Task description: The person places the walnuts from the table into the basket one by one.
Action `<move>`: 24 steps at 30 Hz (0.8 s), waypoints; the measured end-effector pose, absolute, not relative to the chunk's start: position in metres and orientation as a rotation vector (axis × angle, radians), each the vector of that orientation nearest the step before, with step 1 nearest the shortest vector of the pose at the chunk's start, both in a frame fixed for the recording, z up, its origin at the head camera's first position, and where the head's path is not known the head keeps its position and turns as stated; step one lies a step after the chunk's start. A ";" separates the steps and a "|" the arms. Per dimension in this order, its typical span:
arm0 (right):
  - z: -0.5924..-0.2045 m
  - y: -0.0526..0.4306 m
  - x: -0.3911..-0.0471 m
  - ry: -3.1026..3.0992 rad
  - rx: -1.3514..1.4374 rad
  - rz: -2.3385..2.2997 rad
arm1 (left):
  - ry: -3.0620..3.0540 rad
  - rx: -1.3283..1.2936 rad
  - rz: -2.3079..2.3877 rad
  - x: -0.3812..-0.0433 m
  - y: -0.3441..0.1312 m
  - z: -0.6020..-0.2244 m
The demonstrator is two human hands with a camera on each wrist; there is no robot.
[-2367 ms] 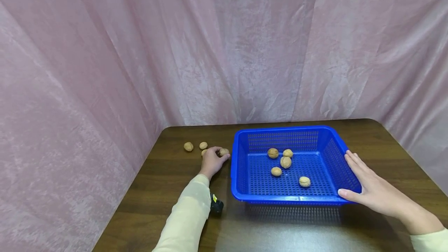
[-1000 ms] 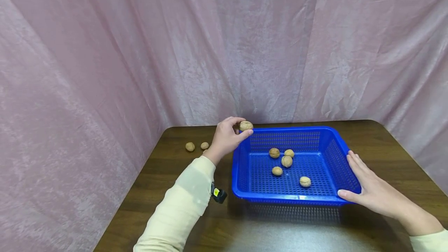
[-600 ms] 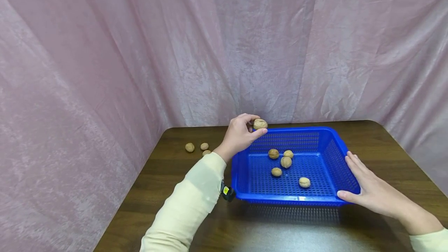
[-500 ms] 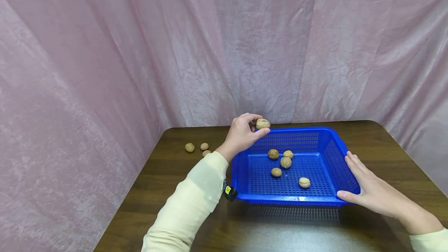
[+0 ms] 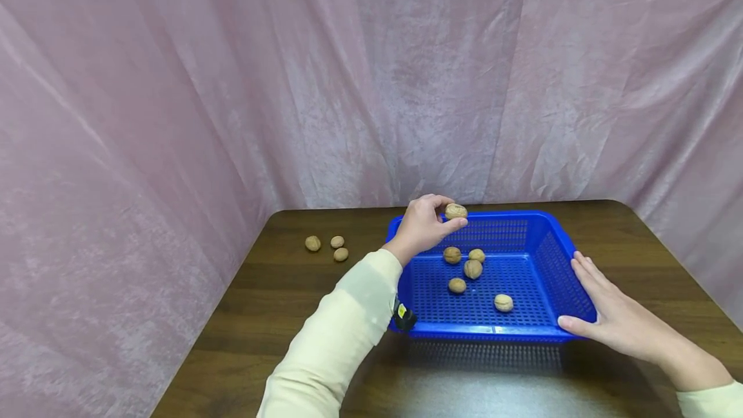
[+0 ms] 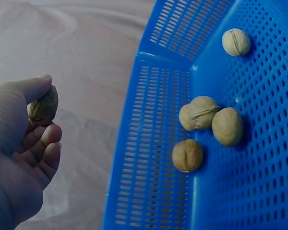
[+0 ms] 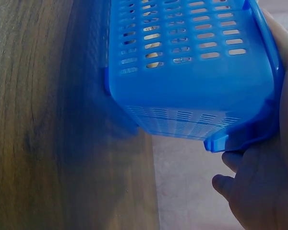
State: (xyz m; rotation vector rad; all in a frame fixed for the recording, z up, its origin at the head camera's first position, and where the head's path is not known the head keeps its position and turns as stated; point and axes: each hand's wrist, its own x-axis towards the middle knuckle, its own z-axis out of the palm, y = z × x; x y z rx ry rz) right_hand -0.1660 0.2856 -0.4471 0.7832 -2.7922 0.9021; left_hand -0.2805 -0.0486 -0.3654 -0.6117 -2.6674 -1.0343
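Note:
Above the left part of the blue plastic basket (image 5: 522, 330), my left hand (image 5: 419, 228) pinches a walnut (image 5: 456, 211) between thumb and fingers. The left wrist view shows the held walnut (image 6: 44, 106) outside the basket wall in that picture. Several walnuts (image 5: 473, 269) lie on the basket floor. My right hand (image 5: 624, 321) rests on the basket's right side near the front corner, thumb on the front rim and fairly straight fingers along the right rim. In the right wrist view, that hand (image 7: 266, 187) lies against the rim, partly cut off by the frame.
Three walnuts (image 5: 337, 242) lie on the brown wooden table (image 5: 261, 315) left of the basket. A small black device (image 5: 404, 317) sits at my left wrist. Pink curtains (image 5: 371, 82) hang behind the table and along its left side.
My left hand has picked a walnut off the table beside the basket, lifted it and carried it right over the basket's left rim. My right hand has stayed on the basket.

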 end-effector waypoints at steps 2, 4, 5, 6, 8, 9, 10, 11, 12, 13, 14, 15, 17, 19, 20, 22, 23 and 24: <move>-0.447 0.286 -0.166 -2.795 0.777 0.901 | -2.688 -0.596 -1.039 -0.284 -0.046 -0.370; -0.447 0.285 -0.166 -2.793 0.776 0.897 | -2.708 -0.584 -1.031 -0.287 -0.044 -0.375; -0.447 0.285 -0.166 -2.790 0.778 0.894 | -2.721 -0.577 -1.026 -0.289 -0.044 -0.377; -0.447 0.285 -0.166 -2.787 0.778 0.892 | -2.735 -0.574 -1.022 -0.291 -0.043 -0.380; -0.448 0.285 -0.166 -2.779 0.779 0.886 | -2.773 -0.576 -1.012 -0.295 -0.043 -0.386; -0.449 0.285 -0.166 -2.777 0.779 0.883 | -2.794 -0.578 -1.001 -0.297 -0.042 -0.388; -0.448 0.286 -0.166 -2.774 0.780 0.881 | -2.815 -0.577 -0.998 -0.299 -0.041 -0.390; -0.448 0.286 -0.166 -2.772 0.781 0.877 | -2.832 -0.578 -0.992 -0.301 -0.041 -0.392; -0.448 0.287 -0.167 -2.770 0.781 0.875 | -2.844 -0.581 -0.988 -0.304 -0.040 -0.393; -0.447 0.288 -0.167 -2.769 0.781 0.874 | -2.851 -0.580 -0.977 -0.306 -0.038 -0.395; -0.447 0.288 -0.167 -2.769 0.781 0.875 | -2.859 -0.570 -0.967 -0.308 -0.037 -0.396; -0.447 0.288 -0.168 -2.767 0.782 0.876 | -2.863 -0.563 -0.963 -0.310 -0.037 -0.398; -0.448 0.288 -0.167 -2.770 0.783 0.881 | -2.875 -0.532 -0.970 -0.313 -0.036 -0.405; -0.449 0.287 -0.165 -2.774 0.786 0.889 | -2.909 -0.488 -0.985 -0.313 -0.037 -0.413; -0.450 0.287 -0.164 -2.778 0.787 0.892 | -2.930 -0.461 -0.998 -0.313 -0.037 -0.417; -0.451 0.286 -0.163 -2.777 0.792 0.888 | -2.955 -0.422 -1.026 -0.313 -0.039 -0.423; -0.451 0.286 -0.162 -2.776 0.792 0.886 | -2.959 -0.413 -1.036 -0.313 -0.039 -0.425; -0.450 0.286 -0.162 -2.774 0.789 0.882 | -2.959 -0.414 -1.046 -0.313 -0.039 -0.426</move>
